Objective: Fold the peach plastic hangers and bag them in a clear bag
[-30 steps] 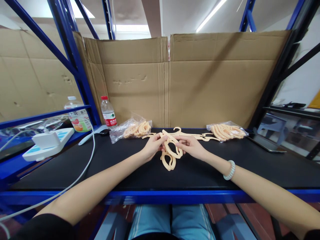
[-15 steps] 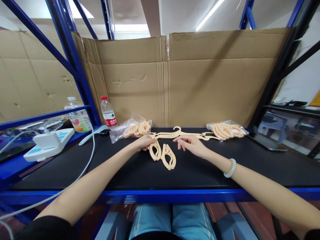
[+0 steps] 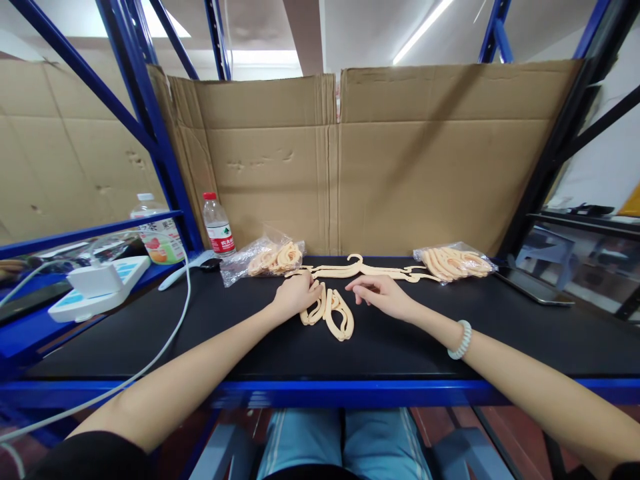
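Two cream folded plastic hangers lie side by side in front of me. My left hand (image 3: 299, 295) is closed over the upper left part of the left folded hanger (image 3: 313, 317) and hides some of it. The right folded hanger (image 3: 341, 327) lies flat, untouched, close against the other. My right hand (image 3: 376, 294) hovers just right of it, fingers loosely bent and apart, with nothing in them. Behind both hands an unfolded cream hanger (image 3: 355, 268) lies spread out, its hook pointing away from me.
Plastic bags of hangers lie at the back left (image 3: 275, 259) and back right (image 3: 455, 261). A water bottle (image 3: 219, 230), a power strip (image 3: 100, 290) and a white cable (image 3: 187, 293) are on the left. A dark flat device (image 3: 535, 285) lies at right. Cardboard (image 3: 425, 160) walls the back.
My left hand has shifted right and now covers more of the left folded hanger, whose top has moved closer to the right one. My right hand stays nearly still.
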A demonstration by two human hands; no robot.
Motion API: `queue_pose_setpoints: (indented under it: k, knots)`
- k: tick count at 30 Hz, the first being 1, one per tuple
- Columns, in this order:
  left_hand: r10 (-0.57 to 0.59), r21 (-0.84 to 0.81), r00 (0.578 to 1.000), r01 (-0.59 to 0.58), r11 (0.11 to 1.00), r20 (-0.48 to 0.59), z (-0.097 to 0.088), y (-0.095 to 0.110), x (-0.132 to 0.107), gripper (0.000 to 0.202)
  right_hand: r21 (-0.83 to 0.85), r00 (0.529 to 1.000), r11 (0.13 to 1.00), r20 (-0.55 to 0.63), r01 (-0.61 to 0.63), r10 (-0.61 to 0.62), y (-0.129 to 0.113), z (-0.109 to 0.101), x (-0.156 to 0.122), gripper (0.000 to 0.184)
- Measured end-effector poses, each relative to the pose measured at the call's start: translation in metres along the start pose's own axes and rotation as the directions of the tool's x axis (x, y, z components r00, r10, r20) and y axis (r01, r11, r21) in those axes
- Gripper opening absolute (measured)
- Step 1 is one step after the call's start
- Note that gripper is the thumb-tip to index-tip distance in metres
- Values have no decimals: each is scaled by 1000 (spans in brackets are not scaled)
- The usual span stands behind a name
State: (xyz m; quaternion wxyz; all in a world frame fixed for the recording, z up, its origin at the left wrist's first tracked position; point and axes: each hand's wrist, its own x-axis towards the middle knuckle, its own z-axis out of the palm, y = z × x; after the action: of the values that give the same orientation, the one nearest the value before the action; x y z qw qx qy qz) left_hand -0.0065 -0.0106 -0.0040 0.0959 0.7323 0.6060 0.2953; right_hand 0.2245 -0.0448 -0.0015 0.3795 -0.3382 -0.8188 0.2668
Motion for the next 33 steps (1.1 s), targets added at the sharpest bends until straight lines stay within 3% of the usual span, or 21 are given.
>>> queue_pose_setpoints:
  k: [4, 6, 8, 10, 12, 14, 16, 20, 27, 33]
  knots:
    - [95, 242, 995, -98, 965, 23, -6, 9, -7, 39, -71, 1000, 997, 18, 3, -1, -1, -1, -1, 30]
    - [199, 298, 979, -201, 933, 37, -10, 15, -12, 45, -119, 999, 992, 44, 33, -28, -1, -1, -2, 29]
    - [369, 266, 921, -389, 882, 124, -13, 19, -16, 53, -167, 994, 982, 80, 86, -74, 1, 0, -3, 28]
    - [496, 187, 826, -550, 814, 267, -14, 21, -20, 64, -200, 984, 969, 128, 146, -121, 2, 1, -3, 28]
    - [512, 122, 750, -605, 786, 418, -13, 22, -24, 73, -210, 972, 959, 178, 191, -155, 2, 2, -4, 29]
    - [478, 99, 717, -600, 794, 508, -11, 23, -27, 77, -209, 961, 952, 210, 224, -181, 1, 2, -4, 30]
    - [474, 94, 711, -598, 796, 519, -9, 24, -29, 74, -211, 955, 948, 229, 239, -190, 0, 3, -4, 29]
    - [520, 99, 731, -616, 781, 442, -2, 24, -29, 60, -232, 953, 944, 244, 235, -178, 0, 3, -4, 26]
    - [571, 140, 747, -641, 755, 340, 12, 15, -19, 49, -279, 960, 926, 194, 252, -203, 9, 4, 0, 20]
    - [544, 193, 771, -620, 761, 332, 14, 15, -15, 51, -529, 965, 810, 79, 252, -249, 35, -16, 13, 26]
